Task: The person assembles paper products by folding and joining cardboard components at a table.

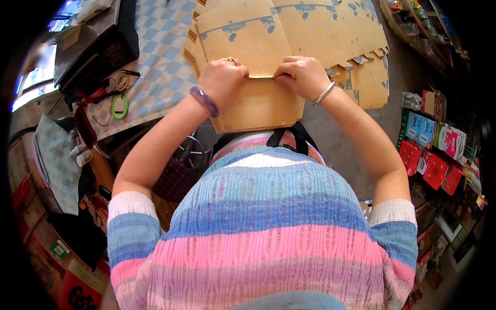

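Large tan cardboard sheets [320, 33] with blue printed marks lie in a pile in front of me, and their cut edges show notches at the right. Both hands are closed on the near part of a cardboard sheet [261, 106], along a bright line that runs between them like an edge or a crease. My left hand [222, 80], with a ring and a purple bangle, pinches the left end of that line. At its right end, the fingers of my right hand [304, 76] pinch too; a silver bracelet circles that wrist. My fingertips are partly hidden.
A blue-and-white checked tablecloth [163, 36] covers the table at the left. On it are a green ring [119, 107], scissors [122, 81] and a black box-like object [106, 51]. Colourful packages [434, 137] crowd the right side. A metal wheeled base [192, 154] stands below.
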Action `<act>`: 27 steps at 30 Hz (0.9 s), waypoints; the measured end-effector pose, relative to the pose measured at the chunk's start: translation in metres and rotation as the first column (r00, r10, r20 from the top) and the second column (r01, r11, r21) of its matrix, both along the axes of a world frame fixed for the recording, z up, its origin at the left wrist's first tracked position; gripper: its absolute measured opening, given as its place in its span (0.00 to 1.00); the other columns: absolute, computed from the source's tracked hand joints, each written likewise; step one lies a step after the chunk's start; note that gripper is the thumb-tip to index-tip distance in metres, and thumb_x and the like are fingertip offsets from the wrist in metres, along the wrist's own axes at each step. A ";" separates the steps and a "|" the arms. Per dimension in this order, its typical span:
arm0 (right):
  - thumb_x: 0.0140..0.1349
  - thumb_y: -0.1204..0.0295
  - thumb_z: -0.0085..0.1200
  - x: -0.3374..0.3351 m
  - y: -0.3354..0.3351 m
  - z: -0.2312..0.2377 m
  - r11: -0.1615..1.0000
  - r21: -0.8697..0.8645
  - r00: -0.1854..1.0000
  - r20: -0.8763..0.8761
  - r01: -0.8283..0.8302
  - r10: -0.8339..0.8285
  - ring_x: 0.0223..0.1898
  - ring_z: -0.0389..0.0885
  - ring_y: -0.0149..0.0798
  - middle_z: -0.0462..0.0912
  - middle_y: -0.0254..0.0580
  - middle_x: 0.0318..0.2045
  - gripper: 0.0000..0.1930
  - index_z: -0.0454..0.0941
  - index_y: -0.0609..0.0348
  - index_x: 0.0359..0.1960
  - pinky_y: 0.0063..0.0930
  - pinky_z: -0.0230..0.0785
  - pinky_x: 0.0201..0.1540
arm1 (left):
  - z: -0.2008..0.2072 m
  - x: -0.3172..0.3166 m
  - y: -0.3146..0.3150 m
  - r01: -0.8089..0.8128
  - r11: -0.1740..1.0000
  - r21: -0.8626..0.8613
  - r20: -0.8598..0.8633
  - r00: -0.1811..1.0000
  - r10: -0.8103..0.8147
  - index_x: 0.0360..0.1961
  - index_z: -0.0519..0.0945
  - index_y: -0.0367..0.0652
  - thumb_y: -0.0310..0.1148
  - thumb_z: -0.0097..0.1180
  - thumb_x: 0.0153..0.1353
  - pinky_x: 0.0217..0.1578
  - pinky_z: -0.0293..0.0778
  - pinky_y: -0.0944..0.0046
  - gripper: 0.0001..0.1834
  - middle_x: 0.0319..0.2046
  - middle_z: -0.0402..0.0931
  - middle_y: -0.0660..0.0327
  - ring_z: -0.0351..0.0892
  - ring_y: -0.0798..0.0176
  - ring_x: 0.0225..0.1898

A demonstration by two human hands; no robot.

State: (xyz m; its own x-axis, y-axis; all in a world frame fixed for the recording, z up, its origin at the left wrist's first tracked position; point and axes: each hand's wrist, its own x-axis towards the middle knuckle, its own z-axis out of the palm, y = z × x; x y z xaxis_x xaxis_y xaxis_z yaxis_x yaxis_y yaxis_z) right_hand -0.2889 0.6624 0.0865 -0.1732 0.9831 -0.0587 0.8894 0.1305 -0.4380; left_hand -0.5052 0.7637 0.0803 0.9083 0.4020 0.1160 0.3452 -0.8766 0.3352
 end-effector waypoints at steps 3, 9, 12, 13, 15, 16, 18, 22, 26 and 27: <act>0.54 0.68 0.57 -0.001 0.006 0.005 0.998 -0.058 0.999 0.044 -0.001 0.003 0.32 0.81 0.41 0.82 0.33 0.29 0.05 0.83 0.51 0.28 0.34 0.74 0.35 | 0.014 0.013 0.009 -0.010 1.000 -0.022 -0.328 0.945 0.002 0.27 0.82 0.43 0.36 0.56 0.51 0.35 0.77 0.56 0.08 0.28 0.81 0.55 0.82 0.53 0.33; 0.51 0.66 0.59 0.004 0.038 0.019 0.939 -0.341 0.997 0.050 -0.036 0.057 0.31 0.83 0.42 0.85 0.38 0.27 0.07 0.84 0.53 0.28 0.32 0.75 0.37 | 0.023 0.027 0.033 -0.071 0.987 -0.143 -0.465 0.885 -0.004 0.23 0.83 0.39 0.43 0.64 0.49 0.34 0.77 0.54 0.16 0.25 0.80 0.50 0.81 0.48 0.30; 0.48 0.60 0.63 0.011 0.050 0.015 0.904 -0.425 0.998 0.013 -0.044 0.055 0.29 0.84 0.41 0.85 0.41 0.25 0.12 0.86 0.54 0.28 0.30 0.75 0.35 | 0.036 0.041 0.038 0.010 0.990 -0.138 -0.571 0.816 -0.088 0.23 0.83 0.38 0.45 0.66 0.48 0.33 0.77 0.53 0.18 0.26 0.80 0.48 0.81 0.46 0.31; 0.48 0.58 0.64 0.006 0.059 0.027 0.865 -0.501 0.987 0.148 0.020 0.063 0.29 0.84 0.40 0.85 0.40 0.25 0.13 0.86 0.53 0.28 0.30 0.75 0.34 | 0.040 0.043 0.040 0.001 0.990 -0.144 -0.575 0.814 -0.085 0.23 0.83 0.38 0.45 0.66 0.48 0.33 0.77 0.53 0.18 0.26 0.80 0.48 0.81 0.46 0.31; 0.46 0.55 0.66 0.005 0.066 0.033 0.861 -0.501 0.934 0.341 0.086 0.105 0.28 0.84 0.38 0.85 0.38 0.23 0.15 0.87 0.53 0.26 0.31 0.76 0.33 | 0.044 0.049 0.041 0.009 0.990 -0.142 -0.700 0.707 -0.106 0.31 0.85 0.37 0.42 0.66 0.49 0.36 0.79 0.56 0.17 0.30 0.82 0.50 0.83 0.49 0.35; 0.46 0.55 0.66 0.004 0.071 0.037 0.861 -0.501 0.935 0.339 0.084 0.106 0.28 0.84 0.38 0.85 0.38 0.23 0.15 0.87 0.53 0.26 0.31 0.76 0.33 | 0.044 0.050 0.040 0.008 0.990 -0.142 -0.702 0.705 -0.106 0.31 0.85 0.37 0.42 0.66 0.49 0.36 0.79 0.56 0.17 0.30 0.82 0.50 0.83 0.49 0.35; 0.48 0.48 0.63 -0.003 0.084 0.044 0.717 -0.691 0.896 0.372 0.093 0.243 0.37 0.84 0.44 0.85 0.44 0.33 0.24 0.85 0.56 0.36 0.33 0.76 0.41 | 0.045 0.051 0.039 0.026 0.992 -0.123 -0.697 0.709 -0.105 0.29 0.85 0.37 0.42 0.65 0.50 0.33 0.79 0.57 0.16 0.28 0.82 0.50 0.83 0.49 0.33; 0.47 0.48 0.64 0.003 0.081 0.040 0.751 -0.648 0.904 0.387 0.129 0.179 0.37 0.84 0.43 0.85 0.43 0.32 0.22 0.86 0.54 0.35 0.32 0.76 0.41 | 0.035 0.042 0.017 -0.069 0.995 -0.070 -0.695 0.719 0.001 0.40 0.83 0.42 0.45 0.64 0.51 0.40 0.76 0.55 0.20 0.35 0.82 0.50 0.82 0.52 0.40; 0.46 0.48 0.65 0.010 0.066 0.035 0.772 -0.625 0.946 0.307 0.115 0.107 0.37 0.84 0.44 0.86 0.43 0.32 0.22 0.86 0.53 0.33 0.32 0.76 0.41 | -0.016 0.047 -0.003 -0.110 0.966 0.234 -0.130 0.981 0.143 0.61 0.68 0.49 0.44 0.53 0.60 0.64 0.51 0.49 0.28 0.63 0.63 0.59 0.58 0.61 0.65; 0.46 0.48 0.64 0.014 0.059 0.030 0.830 -0.547 0.960 0.274 0.107 0.057 0.34 0.84 0.43 0.85 0.41 0.29 0.20 0.86 0.52 0.29 0.33 0.75 0.38 | -0.028 0.054 0.002 -0.129 0.946 0.297 -0.059 0.986 0.153 0.66 0.62 0.51 0.44 0.48 0.63 0.69 0.41 0.46 0.31 0.69 0.54 0.64 0.48 0.64 0.71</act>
